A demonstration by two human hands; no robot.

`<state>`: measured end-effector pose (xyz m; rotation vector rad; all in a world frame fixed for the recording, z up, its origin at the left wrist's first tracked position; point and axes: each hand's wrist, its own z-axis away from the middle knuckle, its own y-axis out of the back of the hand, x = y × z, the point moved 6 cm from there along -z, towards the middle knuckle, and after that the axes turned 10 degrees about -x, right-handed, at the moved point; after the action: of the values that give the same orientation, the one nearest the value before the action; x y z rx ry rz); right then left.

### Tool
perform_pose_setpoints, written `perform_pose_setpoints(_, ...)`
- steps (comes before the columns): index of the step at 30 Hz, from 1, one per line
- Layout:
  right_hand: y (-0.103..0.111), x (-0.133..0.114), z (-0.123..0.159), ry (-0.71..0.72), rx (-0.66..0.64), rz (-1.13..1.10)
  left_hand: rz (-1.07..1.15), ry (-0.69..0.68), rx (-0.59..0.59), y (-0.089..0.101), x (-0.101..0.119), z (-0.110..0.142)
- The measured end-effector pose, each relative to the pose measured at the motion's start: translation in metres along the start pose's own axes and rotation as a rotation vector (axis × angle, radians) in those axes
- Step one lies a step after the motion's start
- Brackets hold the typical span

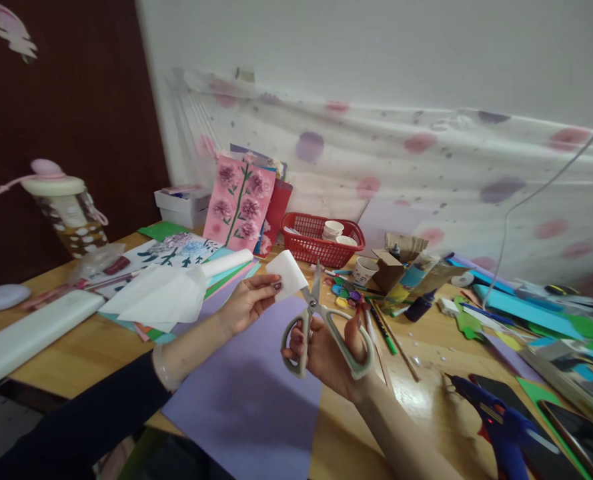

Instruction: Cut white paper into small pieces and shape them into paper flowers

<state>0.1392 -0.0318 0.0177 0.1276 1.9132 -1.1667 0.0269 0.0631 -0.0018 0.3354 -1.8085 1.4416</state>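
My left hand (253, 300) pinches a small folded piece of white paper (287, 275) by its left side. In my right hand (329, 353) is a pair of scissors (314, 305) with grey-white handles, thumb in one loop and fingers in the other. Its blades are spread, pointing up and away, with one blade at the lower right edge of the white paper; whether it touches cannot be made out. Below both hands a sheet of purple paper (246, 393) lies on the table.
White tissue-like paper (161, 293) lies left over coloured sheets. Behind stand a pink flower card (239, 200) and a red basket (321, 250) with paper cups. Pencils (383, 327) and paint pots (343, 292) lie to the right. A blue glue gun (496, 420) sits front right.
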Motion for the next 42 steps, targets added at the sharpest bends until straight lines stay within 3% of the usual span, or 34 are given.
perform_pose_setpoints(10,0.005,0.001,-0.001,0.024,0.04,-0.053,-0.082,0.01,0.009,-0.005,-0.004,0.004)
perform_pose_setpoints(20,0.01,0.001,-0.001,0.016,0.115,0.059,-0.042,0.011,0.027,-0.005,-0.004,0.003)
perform_pose_setpoints(32,0.031,0.007,0.003,-0.006,0.312,0.205,-0.066,0.007,0.014,-0.001,0.003,0.001)
perform_pose_setpoints(38,0.02,0.002,0.003,-0.017,0.133,0.116,-0.071,0.002,0.018,-0.002,0.002,0.002)
perform_pose_setpoints(42,0.019,0.002,0.002,-0.029,0.106,0.096,-0.102,0.006,-0.011,-0.006,0.0,0.004)
